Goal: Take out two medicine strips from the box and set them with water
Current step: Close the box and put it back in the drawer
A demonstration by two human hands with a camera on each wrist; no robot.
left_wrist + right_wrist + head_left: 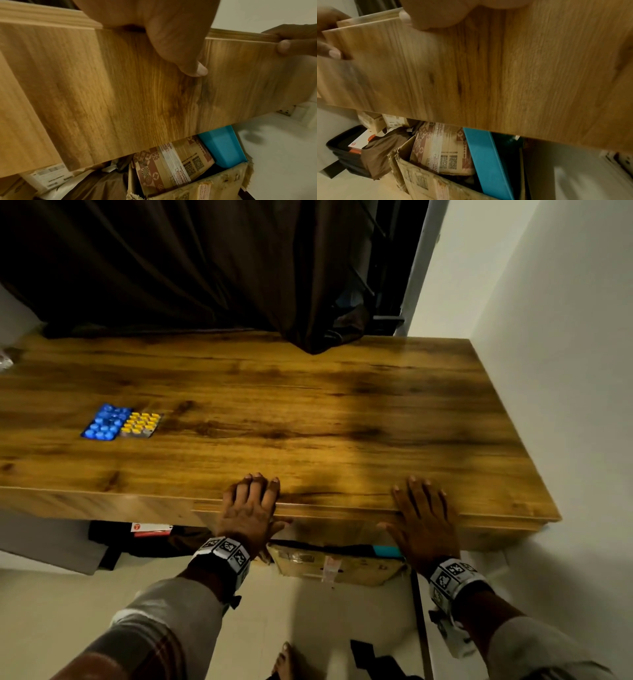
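Two medicine strips lie side by side on the left of the wooden table (308, 405): a blue strip (106, 422) and a yellow strip (141, 424). My left hand (251, 501) and right hand (423, 508) rest at the table's front edge, far from the strips. Their fingers lie straight and flat on the top, and each thumb hangs down against the wooden drawer front (120, 94). The left wrist view shows the left thumb (188, 54) pressed on that panel. Neither hand holds anything. No water is in view.
Under the table stands a torn cardboard box (335, 566) with a taped parcel (173, 162) and a teal container (223, 146) in it. Dark bags and a black crate (346, 155) sit to its left. A dark curtain (205, 268) hangs behind the table, and a white wall (565, 371) is on the right.
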